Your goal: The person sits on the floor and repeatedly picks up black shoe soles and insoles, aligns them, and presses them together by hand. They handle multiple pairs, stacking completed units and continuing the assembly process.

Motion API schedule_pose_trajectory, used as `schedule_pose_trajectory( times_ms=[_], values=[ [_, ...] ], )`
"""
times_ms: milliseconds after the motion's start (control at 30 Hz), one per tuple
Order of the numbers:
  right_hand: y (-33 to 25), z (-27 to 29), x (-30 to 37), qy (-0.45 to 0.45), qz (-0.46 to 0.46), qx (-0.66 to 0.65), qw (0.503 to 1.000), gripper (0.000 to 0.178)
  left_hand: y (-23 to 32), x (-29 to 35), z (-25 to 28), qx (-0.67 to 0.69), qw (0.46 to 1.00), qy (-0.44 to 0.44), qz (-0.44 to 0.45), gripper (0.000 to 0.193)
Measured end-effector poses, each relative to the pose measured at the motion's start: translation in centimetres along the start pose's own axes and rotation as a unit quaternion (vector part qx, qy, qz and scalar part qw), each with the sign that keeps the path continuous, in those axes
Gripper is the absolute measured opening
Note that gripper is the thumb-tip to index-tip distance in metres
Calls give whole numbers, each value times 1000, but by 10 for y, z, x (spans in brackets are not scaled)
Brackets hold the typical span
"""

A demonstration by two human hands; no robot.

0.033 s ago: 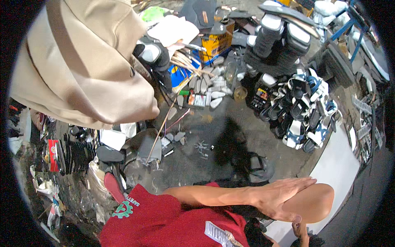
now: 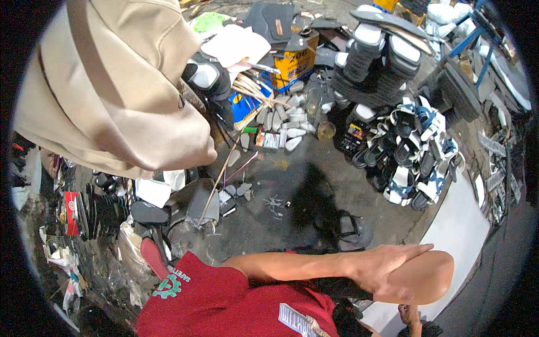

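Note:
From the red sleeve at the lower left, my left arm reaches across to the right. My left hand (image 2: pixel 368 271) grips a smooth tan piece (image 2: pixel 424 279) with a rounded end, shaped like a shoe sole; its fingers lie along the upper edge and the thumb is on the near face. Below the piece's lower edge is my right hand (image 2: pixel 410 314), small in view, with its fingers curled closed. Whether anything is in those fingers cannot be made out. A white sheet (image 2: pixel 457 216) lies beneath and behind the tan piece.
A heap of white, blue and black sandals (image 2: pixel 415 151) lies ahead on the right, near stacked dark soles (image 2: pixel 376 67). Large beige fabric (image 2: pixel 123 95) blocks the upper left. Grey pieces (image 2: pixel 283 121), thin sticks (image 2: pixel 250 90) and a yellow-blue box (image 2: pixel 295 64) crowd the far middle.
My right hand's fingers have come slightly down from the tan piece's lower edge. My left hand keeps its hold, with the piece barely tilted.

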State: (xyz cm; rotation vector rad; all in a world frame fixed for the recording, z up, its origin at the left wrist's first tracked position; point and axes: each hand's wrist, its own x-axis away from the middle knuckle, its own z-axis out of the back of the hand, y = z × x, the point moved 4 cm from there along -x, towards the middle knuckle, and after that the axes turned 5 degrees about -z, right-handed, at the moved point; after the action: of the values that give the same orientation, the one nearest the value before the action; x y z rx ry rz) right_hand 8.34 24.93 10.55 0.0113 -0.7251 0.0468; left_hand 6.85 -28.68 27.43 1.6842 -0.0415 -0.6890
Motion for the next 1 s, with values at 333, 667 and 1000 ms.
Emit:
schedule_pose_trajectory(
  times_ms=[333, 667, 1000],
  values=[
    [-4, 3, -12, -3, 52, 11, 999, 32, -134, 5, 0, 459, 825, -197, 266, 80],
    [-10, 20, -40, 34, 103, 58, 992, 23, -190, 158, 39, 285, 851, -148, 415, 68],
    [-68, 50, -81, 0, 147, 101, 984, 25, -169, 165, 102, 211, 872, -109, 428, 56]
  ],
)
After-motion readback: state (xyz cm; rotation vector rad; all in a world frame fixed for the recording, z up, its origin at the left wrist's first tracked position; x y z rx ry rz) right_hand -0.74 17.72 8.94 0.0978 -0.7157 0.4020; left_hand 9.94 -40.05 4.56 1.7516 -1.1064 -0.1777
